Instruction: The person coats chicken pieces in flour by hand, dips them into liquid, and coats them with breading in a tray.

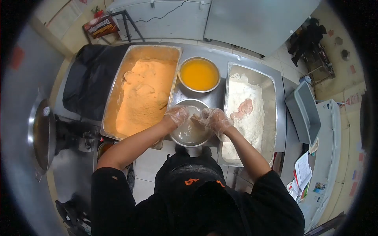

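Both of my hands wear clear plastic gloves and meet over a metal bowl (191,138) of cloudy, whitish liquid. My left hand (178,115) is at the bowl's left rim, its fingers curled inward; what they grip, if anything, cannot be made out. On the right side, my right hand (216,121) is closed around a pale, pinkish strip that looks like raw meat (197,122), partly hidden by the glove. Right of the bowl, a deep metal pan (274,118) contains white flour (248,135), with a raw pink piece of meat (245,108) lying on it.
Left of the bowl stands a long metal pan (111,100) of orange breading powder (141,94). Behind the bowl is another bowl of yellow-orange liquid (199,74). A grey plastic tub (303,112) and papers (301,173) are at the right. Another person (311,39) is at the far right.
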Tool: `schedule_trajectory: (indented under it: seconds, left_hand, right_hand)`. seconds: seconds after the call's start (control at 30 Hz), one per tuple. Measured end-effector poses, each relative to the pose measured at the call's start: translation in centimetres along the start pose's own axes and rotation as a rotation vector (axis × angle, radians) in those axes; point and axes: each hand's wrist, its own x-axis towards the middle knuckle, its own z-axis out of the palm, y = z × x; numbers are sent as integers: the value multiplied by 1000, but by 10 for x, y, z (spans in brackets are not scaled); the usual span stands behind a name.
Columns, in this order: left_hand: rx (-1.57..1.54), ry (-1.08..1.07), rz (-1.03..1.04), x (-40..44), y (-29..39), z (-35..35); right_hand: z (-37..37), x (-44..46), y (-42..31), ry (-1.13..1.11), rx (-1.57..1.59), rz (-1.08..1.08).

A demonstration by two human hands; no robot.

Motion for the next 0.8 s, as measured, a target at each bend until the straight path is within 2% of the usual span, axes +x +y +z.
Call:
schedule_trajectory:
  seconds: [0.07,0.1,0.13,0.17,0.2,0.23,0.27,0.33,0.4,0.43,0.47,0.53,0.57,0.6,0.63,0.67,0.73,0.8]
  left_hand:
    - [-34,44,37,-7,-3,-1]
    - [-133,183,95,-13,-3,-8]
    - [-235,321,154,-17,1,-22]
    - [-234,320,165,-20,7,-35]
    - [-477,329,29,-23,19,-57]
    - [-719,320,-109,-27,28,-66]
    - [-713,311,-87,-25,23,-64]
    - [107,396,178,-22,17,-59]
    - [34,363,131,-22,31,-71]
    - [-26,340,65,-18,40,-86]
    - [-27,339,81,-12,50,-98]
    - [-115,408,125,-2,71,-113]
    - [54,414,268,2,76,-112]
    - [48,412,275,8,87,-113]
    - [-235,329,200,18,105,-122]
    - [-297,350,199,30,126,-134]
    - [-360,368,204,61,158,-144]
    - [-284,455,267,94,169,-120]
  right_hand:
    - [-7,-11,-4,113,156,-30]
    - [-4,-14,-5,122,159,-25]
    - [2,-17,-9,179,292,39]
    - [3,-17,-13,211,358,76]
    - [4,-17,-16,247,426,111]
    - [4,-22,-22,280,332,43]
    - [1,-21,-25,320,231,-34]
    - [9,-15,-17,356,280,-54]
    - [2,-27,-11,389,335,-65]
    - [-17,-34,-17,283,399,-10]
    - [-32,-39,-19,174,463,43]
    - [-55,-52,-6,214,438,25]
    - [-73,-61,-1,209,526,-22]
    - [-87,-69,9,201,612,-70]
    - [-98,-74,27,218,637,-99]
    - [-109,-79,45,235,662,-130]
    - [-149,-97,64,236,577,-119]
    - [-165,-110,106,414,192,-2]
